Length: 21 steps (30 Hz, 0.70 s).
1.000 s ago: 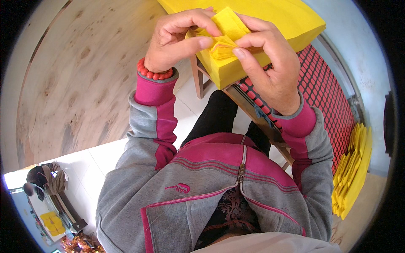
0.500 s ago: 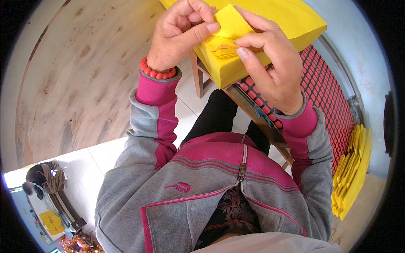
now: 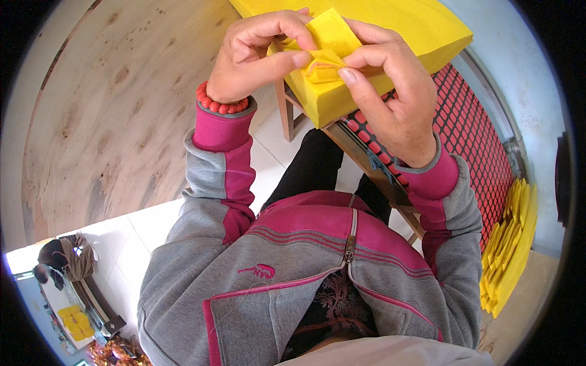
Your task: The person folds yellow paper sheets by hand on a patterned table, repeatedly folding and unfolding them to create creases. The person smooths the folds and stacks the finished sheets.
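Between my hands is a small folded piece of yellow paper or thin cloth (image 3: pixel 333 35); which of the two I cannot tell. One square flap stands up, and crumpled layers with an orange-tinged edge bunch below it. My left hand (image 3: pixel 251 58) pinches its left side with thumb and forefinger. On the right, my right hand (image 3: pixel 395 91) grips the layers between thumb and fingers, some of which are hidden behind the flap. Just beneath and beyond both hands lies a large, thick yellow block (image 3: pixel 427 30) with a flat top and straight sides.
A wooden stand (image 3: pixel 332 135) supports the yellow block. Red-and-black patterned material (image 3: pixel 467 116) is at the right, above a pile of folded yellow pieces (image 3: pixel 506 247). A wide wooden board (image 3: pixel 116 122) fills the left. Dark cloth (image 3: pixel 67 256) lies lower left.
My left hand has shifted slightly left and down, its fingertips now curled over the piece. The folded layers look more spread and bunched. The right hand has barely moved.
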Available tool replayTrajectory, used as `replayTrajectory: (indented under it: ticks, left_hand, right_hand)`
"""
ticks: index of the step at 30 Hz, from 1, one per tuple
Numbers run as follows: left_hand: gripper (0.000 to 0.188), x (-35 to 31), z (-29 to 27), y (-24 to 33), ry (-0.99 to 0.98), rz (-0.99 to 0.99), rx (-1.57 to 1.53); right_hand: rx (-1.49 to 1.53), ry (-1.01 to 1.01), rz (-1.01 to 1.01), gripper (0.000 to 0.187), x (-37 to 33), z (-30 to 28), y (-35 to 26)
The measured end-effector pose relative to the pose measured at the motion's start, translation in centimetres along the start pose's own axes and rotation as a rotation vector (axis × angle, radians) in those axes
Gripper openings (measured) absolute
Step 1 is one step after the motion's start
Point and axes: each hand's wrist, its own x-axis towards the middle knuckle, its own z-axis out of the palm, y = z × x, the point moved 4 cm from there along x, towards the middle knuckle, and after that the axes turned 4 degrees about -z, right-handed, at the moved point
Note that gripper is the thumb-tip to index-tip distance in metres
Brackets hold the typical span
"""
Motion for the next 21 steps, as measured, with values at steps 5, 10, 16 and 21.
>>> replayTrajectory:
  ticks: [5,10,16,21]
  left_hand:
    - [0.01,-0.5,0.2,-0.7,0.172,-0.136,-0.082]
    - [0.012,-0.6,0.4,-1.0,0.259,-0.101,-0.123]
    - [0.013,-0.5,-0.5,-1.0,0.127,-0.008,-0.036]
    - [0.022,-0.2,0.1,-0.1,0.011,0.018,-0.099]
  right_hand:
    - [-0.002,0.039,-0.015,0.01,-0.1,-0.2,0.1]
    - [-0.064,-0.064,-0.027,0.019,0.2,-0.6,0.0]
    - [-0.048,-0.043,-0.009,0.012,0.2,0.0,-0.1]
    - [-0.019,-0.025,0.027,0.012,0.1,0.1,-0.1]
